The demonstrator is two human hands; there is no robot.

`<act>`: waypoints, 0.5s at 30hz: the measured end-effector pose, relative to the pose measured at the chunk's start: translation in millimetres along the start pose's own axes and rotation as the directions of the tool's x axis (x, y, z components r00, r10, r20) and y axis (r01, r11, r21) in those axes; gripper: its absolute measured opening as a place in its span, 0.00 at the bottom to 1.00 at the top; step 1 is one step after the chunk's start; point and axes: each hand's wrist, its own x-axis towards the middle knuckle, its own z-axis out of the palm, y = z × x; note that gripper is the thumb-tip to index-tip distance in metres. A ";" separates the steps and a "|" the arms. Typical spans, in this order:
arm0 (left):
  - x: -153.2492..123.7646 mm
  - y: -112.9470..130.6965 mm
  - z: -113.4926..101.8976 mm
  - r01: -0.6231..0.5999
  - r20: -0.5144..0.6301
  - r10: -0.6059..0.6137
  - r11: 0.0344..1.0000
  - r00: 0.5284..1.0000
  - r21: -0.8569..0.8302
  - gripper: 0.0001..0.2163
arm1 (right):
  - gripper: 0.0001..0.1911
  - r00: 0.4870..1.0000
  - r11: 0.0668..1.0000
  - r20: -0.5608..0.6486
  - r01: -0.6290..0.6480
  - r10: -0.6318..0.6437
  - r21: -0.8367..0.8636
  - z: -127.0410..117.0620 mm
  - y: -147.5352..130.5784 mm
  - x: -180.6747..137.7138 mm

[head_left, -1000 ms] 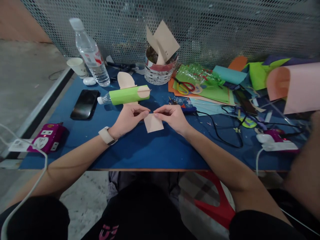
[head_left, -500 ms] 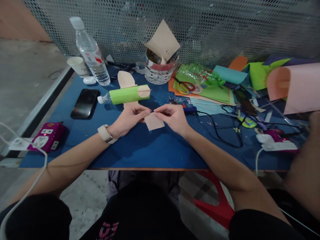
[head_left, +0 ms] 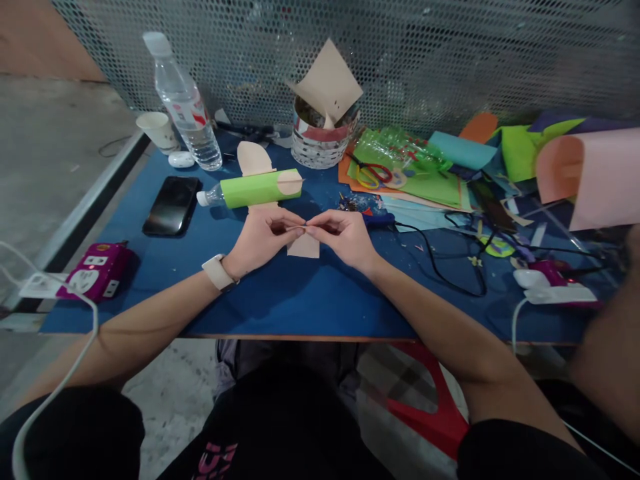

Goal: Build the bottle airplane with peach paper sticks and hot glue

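A small beige piece of paper (head_left: 303,249) is pinched at its upper edge between both hands, with its lower part hanging toward me. My left hand (head_left: 265,237) grips it with thumb and fingertips; a pale watch band circles that wrist. Opposite, my right hand (head_left: 345,239) pinches the same edge, the fingertips of both hands nearly meeting. Just beyond my left hand lies a small bottle wrapped in green paper (head_left: 257,189), with beige rounded paper pieces (head_left: 254,159) on its sides and end. The hands partly cover the nearer paper piece.
A phone (head_left: 171,206), a water bottle (head_left: 187,113) and a paper cup (head_left: 157,132) stand left. Behind is a woven basket (head_left: 320,145). Scissors (head_left: 370,175), coloured paper, a green bottle (head_left: 400,148) and cables lie right. Purple power adapters (head_left: 103,270) sit near both ends; another person's arm shows far right.
The beige paper has turned a little in my fingers and now hangs squarer, shifted slightly left. My fingertips have come closer together. The wrapped bottle stays in place.
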 end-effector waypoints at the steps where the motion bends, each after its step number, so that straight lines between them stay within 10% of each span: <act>1: -0.1 -0.1 0.4 0.004 -0.003 -0.004 1.000 1.000 -0.012 0.09 | 0.21 1.000 1.000 0.002 -0.003 0.003 0.000 -0.3 0.0 0.0; 15: 5.3 -9.2 -8.9 0.000 -0.037 0.000 1.000 0.999 0.001 0.15 | 0.25 0.996 0.993 -0.025 -0.078 0.081 0.085 -4.4 -5.6 2.6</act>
